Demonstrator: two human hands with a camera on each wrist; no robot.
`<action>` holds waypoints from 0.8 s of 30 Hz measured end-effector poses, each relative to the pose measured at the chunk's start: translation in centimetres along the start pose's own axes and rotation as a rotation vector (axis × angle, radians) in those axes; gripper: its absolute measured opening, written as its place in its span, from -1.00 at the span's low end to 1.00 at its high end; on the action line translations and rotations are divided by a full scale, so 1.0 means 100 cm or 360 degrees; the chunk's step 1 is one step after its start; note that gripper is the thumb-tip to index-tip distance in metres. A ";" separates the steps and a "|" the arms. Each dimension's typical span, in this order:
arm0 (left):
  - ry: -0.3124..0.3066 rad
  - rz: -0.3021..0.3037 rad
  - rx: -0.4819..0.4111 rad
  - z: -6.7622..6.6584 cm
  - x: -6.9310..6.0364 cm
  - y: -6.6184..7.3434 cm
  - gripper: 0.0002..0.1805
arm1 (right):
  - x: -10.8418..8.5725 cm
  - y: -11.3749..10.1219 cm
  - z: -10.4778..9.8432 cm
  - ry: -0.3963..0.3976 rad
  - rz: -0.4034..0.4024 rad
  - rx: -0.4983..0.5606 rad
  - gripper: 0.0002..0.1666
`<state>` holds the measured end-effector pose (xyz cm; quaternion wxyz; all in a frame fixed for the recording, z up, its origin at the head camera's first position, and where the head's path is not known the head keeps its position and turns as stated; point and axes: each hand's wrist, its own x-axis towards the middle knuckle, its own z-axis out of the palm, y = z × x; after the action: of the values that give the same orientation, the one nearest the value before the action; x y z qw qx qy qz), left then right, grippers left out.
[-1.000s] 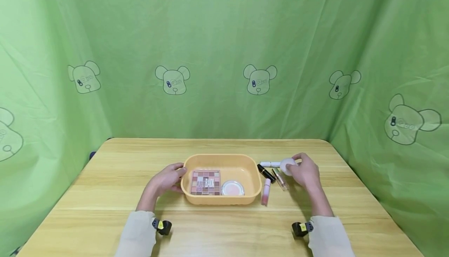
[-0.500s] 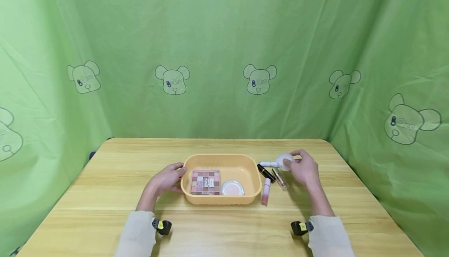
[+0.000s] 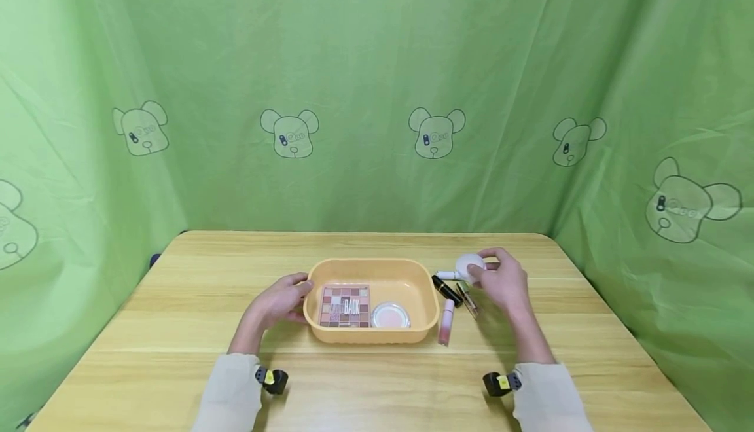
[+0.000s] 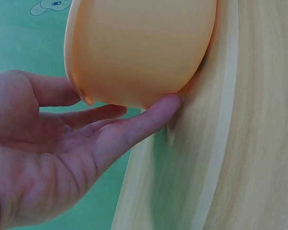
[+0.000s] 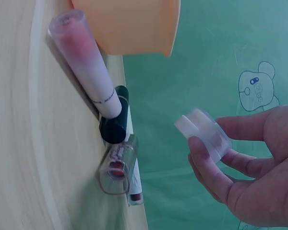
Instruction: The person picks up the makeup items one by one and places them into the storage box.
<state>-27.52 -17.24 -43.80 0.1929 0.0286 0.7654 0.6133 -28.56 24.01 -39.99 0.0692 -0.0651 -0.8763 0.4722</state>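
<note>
In the head view my left hand (image 3: 283,300) is at the left end of a peach plastic basin (image 3: 370,336), its fingers touching the rim and outer wall. Within the basin lie an eyeshadow palette (image 3: 345,306) and a round clear-lidded compact (image 3: 391,317). My right hand (image 3: 502,283) pinches a small round whitish jar (image 5: 205,134) between thumb and fingers, raised above the table. Beneath and beside it are a white tube (image 3: 448,275), a black lipstick tube (image 3: 446,291), a clear-cased lipstick (image 5: 117,167) and a pink lip gloss tube (image 5: 84,62).
All of this is on a light wooden table (image 3: 206,327). Green cloth (image 3: 365,183) printed with bear heads hangs behind and at both sides. A small black camera sits on each wrist by the pale sleeves (image 3: 548,396).
My right hand has lifted the whitish jar and carried it a little leftward, toward the basin. My left hand and the basin keep their places.
</note>
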 end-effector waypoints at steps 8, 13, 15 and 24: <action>-0.0010 0.0002 -0.0008 0.000 0.000 0.000 -0.38 | -0.003 -0.010 0.006 -0.0007 -0.0037 0.0051 -0.41; -0.0004 0.0002 0.0002 -0.001 0.000 0.000 -0.36 | -0.004 -0.017 0.009 -0.0012 -0.0069 0.0073 -0.42; -0.0002 0.0002 0.0006 -0.001 0.000 0.000 -0.36 | -0.004 -0.020 0.011 -0.0015 -0.0078 0.0075 -0.42; 0.0002 -0.0001 0.0004 -0.001 0.000 0.000 -0.36 | -0.007 -0.029 0.021 -0.0052 -0.0106 0.0218 -0.43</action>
<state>-27.58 -17.35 -43.77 0.1927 0.0283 0.7662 0.6123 -28.39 20.63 -38.75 0.0750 -0.0233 -0.8447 0.5295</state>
